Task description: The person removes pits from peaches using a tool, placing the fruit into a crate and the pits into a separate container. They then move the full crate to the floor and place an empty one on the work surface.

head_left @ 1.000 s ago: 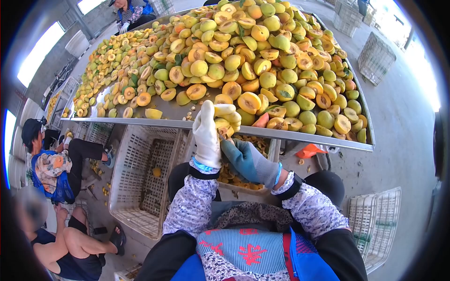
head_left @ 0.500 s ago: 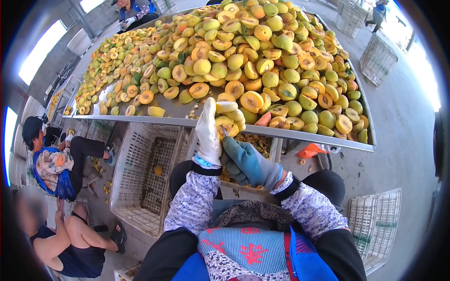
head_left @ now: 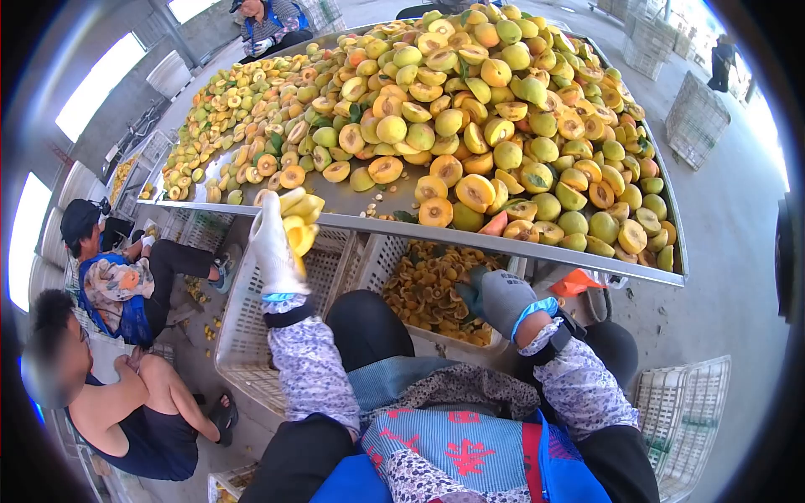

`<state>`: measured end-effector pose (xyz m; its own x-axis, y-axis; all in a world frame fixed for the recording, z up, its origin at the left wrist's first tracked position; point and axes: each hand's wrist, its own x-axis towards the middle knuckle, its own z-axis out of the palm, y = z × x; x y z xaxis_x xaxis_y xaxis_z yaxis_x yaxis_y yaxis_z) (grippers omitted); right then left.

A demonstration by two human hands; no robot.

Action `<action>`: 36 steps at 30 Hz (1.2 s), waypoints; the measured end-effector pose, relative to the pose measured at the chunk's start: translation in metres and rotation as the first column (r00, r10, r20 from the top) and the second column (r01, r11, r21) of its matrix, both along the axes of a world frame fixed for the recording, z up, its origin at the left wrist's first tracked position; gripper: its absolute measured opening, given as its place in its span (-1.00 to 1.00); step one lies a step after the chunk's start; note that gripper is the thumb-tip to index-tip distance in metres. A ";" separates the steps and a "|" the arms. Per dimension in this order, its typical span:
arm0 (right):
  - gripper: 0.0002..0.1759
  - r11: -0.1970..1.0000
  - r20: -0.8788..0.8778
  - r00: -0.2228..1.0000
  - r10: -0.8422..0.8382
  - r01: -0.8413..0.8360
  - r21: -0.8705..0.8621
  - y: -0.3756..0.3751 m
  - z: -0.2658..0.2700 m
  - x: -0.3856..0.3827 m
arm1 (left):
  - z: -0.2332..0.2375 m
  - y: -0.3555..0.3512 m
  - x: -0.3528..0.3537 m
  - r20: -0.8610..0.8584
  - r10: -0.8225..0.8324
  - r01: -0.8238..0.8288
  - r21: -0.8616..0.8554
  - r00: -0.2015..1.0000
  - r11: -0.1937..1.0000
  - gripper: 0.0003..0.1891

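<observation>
My left hand (head_left: 275, 251), in a white glove with yellowish fingers, is closed on a cut piece of yellow peach-like fruit (head_left: 299, 235). It is just below the table's front edge, above a white plastic crate (head_left: 237, 345). My right hand (head_left: 506, 303), in a grey-blue glove, is lower, at the right side of a crate (head_left: 375, 267) full of brownish-yellow fruit scraps (head_left: 436, 293). Its fingers are curled and partly hidden; whatever is in them does not show. Halved and whole yellow-green fruits (head_left: 391, 129) are heaped on the metal table (head_left: 335, 191).
Two people (head_left: 126, 277) sit at the left, and another person (head_left: 272, 29) is at the table's far side. Stacked crates (head_left: 683, 411) stand at my right, with another crate (head_left: 696, 120) beyond the table. An orange bag (head_left: 573, 282) is under the table edge.
My hands have come apart. The left has moved left with the fruit, over the left crate; the right has moved down and right, away from the fruit. The pointed metal tool at its fingertips no longer shows.
</observation>
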<state>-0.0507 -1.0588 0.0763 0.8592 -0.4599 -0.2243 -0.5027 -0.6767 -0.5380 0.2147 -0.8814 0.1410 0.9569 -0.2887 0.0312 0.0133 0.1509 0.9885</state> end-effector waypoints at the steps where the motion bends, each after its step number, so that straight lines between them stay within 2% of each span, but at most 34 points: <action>1: -0.64 1.000 0.044 0.999 -0.008 0.007 0.007 0.000 0.008 0.002 | 0.000 0.013 0.015 0.132 0.067 -0.107 0.326 0.989 0.939 -0.57; 2: -0.63 1.000 0.087 0.996 -0.020 0.018 0.019 0.002 0.013 0.003 | 0.003 0.020 0.015 0.346 0.090 -0.290 0.587 0.934 0.756 -0.61; 5: -0.64 0.998 0.299 0.954 0.024 -0.039 0.044 0.006 -0.003 0.009 | 0.002 -0.010 0.016 0.645 -0.055 -0.365 0.499 0.762 0.786 -0.59; 6: -0.64 0.996 0.385 0.921 0.059 -0.080 0.040 0.007 -0.008 0.012 | 0.004 -0.033 0.010 0.605 -0.120 -0.296 0.542 0.787 0.786 -0.57; 7: -0.65 0.998 0.362 0.931 0.030 -0.050 0.045 0.009 -0.006 0.011 | 0.007 -0.060 0.002 0.569 -0.173 -0.243 0.580 0.804 0.777 -0.55; 8: -0.66 0.998 0.358 0.933 0.027 -0.048 0.049 0.011 -0.001 0.012 | 0.004 -0.084 0.003 0.548 -0.214 -0.269 0.667 0.809 0.694 -0.48; 9: -0.67 0.996 0.365 0.930 0.043 -0.068 0.056 0.014 0.004 0.018 | -0.008 -0.105 0.017 0.575 -0.331 -0.313 0.746 0.748 0.588 -0.42; 10: -0.68 0.997 0.371 0.927 0.057 -0.070 0.020 0.014 0.001 0.019 | -0.021 -0.120 0.028 0.502 -0.366 -0.288 0.816 0.784 0.502 -0.31; 11: -0.70 0.997 0.377 0.923 0.071 -0.071 -0.013 0.013 -0.003 0.018 | -0.038 -0.137 0.038 0.460 -0.430 -0.274 0.862 0.777 0.427 -0.32; 12: -0.72 0.998 0.413 0.909 0.048 -0.065 0.026 0.015 0.003 0.017 | -0.046 -0.148 0.033 0.390 -0.451 -0.256 0.909 0.803 0.330 -0.31; 13: -0.75 0.998 0.356 0.932 0.065 -0.057 -0.033 0.011 -0.004 0.018 | -0.051 -0.155 0.029 0.360 -0.420 -0.203 0.905 0.833 0.373 -0.31; 15: -0.80 0.998 0.363 0.931 0.042 -0.059 0.036 0.009 -0.006 0.018 | -0.036 -0.160 0.021 0.283 -0.407 -0.150 0.932 0.868 0.329 -0.39; 16: -0.79 0.997 0.356 0.933 0.052 -0.069 0.034 0.009 -0.007 0.018 | -0.041 -0.160 0.022 0.323 -0.440 -0.179 0.924 0.838 0.338 -0.45; 17: -0.77 0.997 0.351 0.935 0.057 -0.073 0.030 0.008 -0.007 0.019 | -0.052 -0.159 0.023 0.458 -0.435 -0.270 0.863 0.775 0.427 -0.51; 19: -0.80 0.994 0.384 0.920 0.083 -0.102 0.030 0.009 -0.005 0.023 | -0.046 -0.154 0.018 0.471 -0.545 -0.210 0.856 0.694 0.472 -0.54; 21: -0.81 0.994 0.464 0.881 0.091 -0.109 0.013 0.009 -0.008 0.025 | -0.039 -0.152 0.018 0.463 -0.524 -0.138 0.828 0.715 0.543 -0.61; 23: -0.79 0.996 0.589 0.804 0.085 -0.092 -0.019 0.008 -0.016 0.029 | -0.020 -0.140 0.004 0.492 -0.433 -0.127 0.758 0.755 0.640 -0.63; 24: -0.80 0.997 0.638 0.768 0.062 -0.070 -0.013 0.009 -0.013 0.031 | -0.030 -0.142 0.005 0.542 -0.335 -0.086 0.609 0.771 0.788 -0.63; 26: -0.80 0.999 0.717 0.696 0.026 -0.043 0.005 0.011 -0.003 0.034 | -0.011 -0.121 -0.013 0.430 -0.316 0.134 0.402 0.846 0.906 -0.58; 27: -0.80 0.990 0.721 0.692 -0.044 -0.068 0.125 0.008 -0.004 0.034 | -0.003 -0.111 -0.025 0.353 -0.330 0.240 0.275 0.875 0.931 -0.57; 29: -0.79 0.929 0.703 0.687 -0.185 -0.110 0.352 -0.002 -0.008 0.036 | -0.009 -0.110 -0.054 0.428 -0.133 0.127 0.043 0.894 0.991 -0.72; 30: -0.80 0.897 0.685 0.674 -0.277 -0.074 0.436 0.002 -0.004 0.038 | -0.015 -0.112 -0.059 0.470 -0.116 0.127 0.009 0.875 0.992 -0.75; 31: -0.81 0.910 0.723 0.636 -0.270 -0.078 0.408 0.007 -0.002 0.042 | -0.023 -0.112 -0.066 0.407 -0.208 0.224 0.009 0.889 0.975 -0.79; 33: -0.81 0.938 0.785 0.559 -0.265 -0.039 0.344 0.010 -0.002 0.048 | -0.035 -0.117 -0.087 0.150 -0.412 0.438 -0.300 0.899 0.847 -0.82; 34: -0.83 0.999 0.850 0.525 -0.037 0.043 0.016 0.008 -0.009 0.053 | -0.028 -0.111 -0.100 0.116 -0.449 0.455 -0.399 0.886 0.796 -0.82; 35: -0.85 0.980 0.771 0.617 -0.155 -0.001 0.198 0.005 -0.010 0.051 | -0.023 -0.103 -0.108 0.078 -0.507 0.473 -0.503 0.859 0.724 -0.81; 36: -0.87 0.994 0.779 0.620 -0.092 0.005 0.113 0.002 -0.017 0.049 | -0.027 -0.100 -0.106 0.302 -0.416 0.510 -0.398 0.858 0.763 -0.71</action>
